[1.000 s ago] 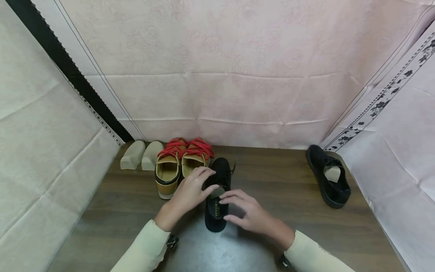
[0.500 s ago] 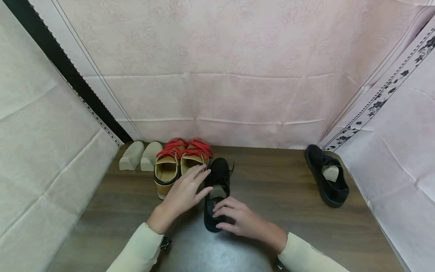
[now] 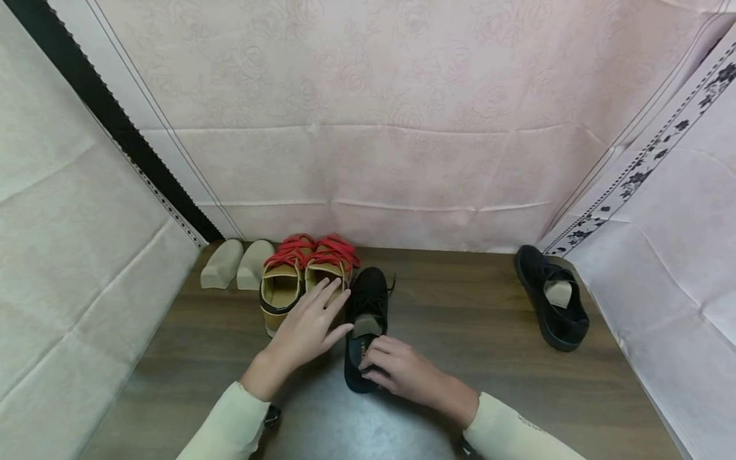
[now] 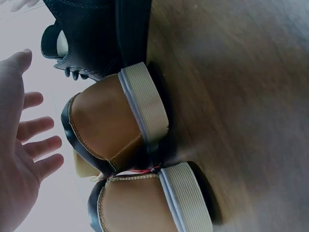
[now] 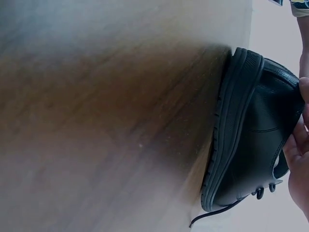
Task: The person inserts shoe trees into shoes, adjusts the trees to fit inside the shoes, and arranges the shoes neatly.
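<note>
A black lace-up shoe stands in front of me, toe away, with a grey-green block in its opening. My right hand is at its heel end, and in the right wrist view its fingers pinch the collar of the black shoe. To the shoe's left hovers my left hand, fingers spread and holding nothing. Below it, partly covered, is a pair of tan shoes with red laces. The left wrist view shows their heels beside the open palm.
Two pale wedge-shaped blocks stand left of the tan shoes. Far right, a second black shoe holds a similar pale block. Patterned cloth walls enclose the wood-look floor at the back and both sides.
My right hand has moved left and down onto the black shoe's heel end, its fingers closing in. My left hand has drawn slightly left, away from the shoe. The shoes have stayed put.
</note>
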Tool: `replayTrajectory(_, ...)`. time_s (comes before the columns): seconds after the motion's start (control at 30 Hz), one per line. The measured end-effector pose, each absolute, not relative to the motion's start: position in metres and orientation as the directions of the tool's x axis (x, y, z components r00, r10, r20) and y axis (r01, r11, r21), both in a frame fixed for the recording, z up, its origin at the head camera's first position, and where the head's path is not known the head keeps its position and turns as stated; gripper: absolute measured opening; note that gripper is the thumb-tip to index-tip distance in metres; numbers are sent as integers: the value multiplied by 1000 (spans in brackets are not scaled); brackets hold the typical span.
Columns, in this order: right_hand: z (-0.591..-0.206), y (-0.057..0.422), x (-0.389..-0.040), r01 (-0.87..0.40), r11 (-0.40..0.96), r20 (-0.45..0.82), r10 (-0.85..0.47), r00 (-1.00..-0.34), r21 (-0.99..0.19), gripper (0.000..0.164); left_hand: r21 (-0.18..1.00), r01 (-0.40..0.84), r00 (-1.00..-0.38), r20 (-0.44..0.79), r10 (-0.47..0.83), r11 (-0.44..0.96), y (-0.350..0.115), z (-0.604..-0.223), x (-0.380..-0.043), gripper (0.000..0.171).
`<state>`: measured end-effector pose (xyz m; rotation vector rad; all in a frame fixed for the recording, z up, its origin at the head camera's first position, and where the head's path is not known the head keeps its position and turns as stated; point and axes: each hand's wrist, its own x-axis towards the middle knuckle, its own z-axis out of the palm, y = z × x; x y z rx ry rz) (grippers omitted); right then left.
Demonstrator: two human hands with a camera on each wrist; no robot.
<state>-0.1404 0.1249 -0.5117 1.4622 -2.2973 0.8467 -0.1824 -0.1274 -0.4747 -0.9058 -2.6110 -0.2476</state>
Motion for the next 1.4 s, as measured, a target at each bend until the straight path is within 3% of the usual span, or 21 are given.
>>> replayTrajectory(0.3,-512,123,-140,-900,339,527,-730,-435,-273,15,-22,632,-697,421,581,774,-135,-482,-183,62)
replayTrajectory(0.6,-513,127,-143,-907,319,544,-726,-420,-274,14,-12,618,-725,377,576,786,-137,-485,-183,63)
replayTrajectory(1.0,-510,140,-140,-907,330,562,-712,-421,-262,16,-19,632,-715,372,592,775,-133,-485,-182,63)
replayTrajectory(1.4,-509,159,-139,-893,350,565,-691,-450,-283,20,-17,638,-723,331,606,770,-118,-488,-184,66)
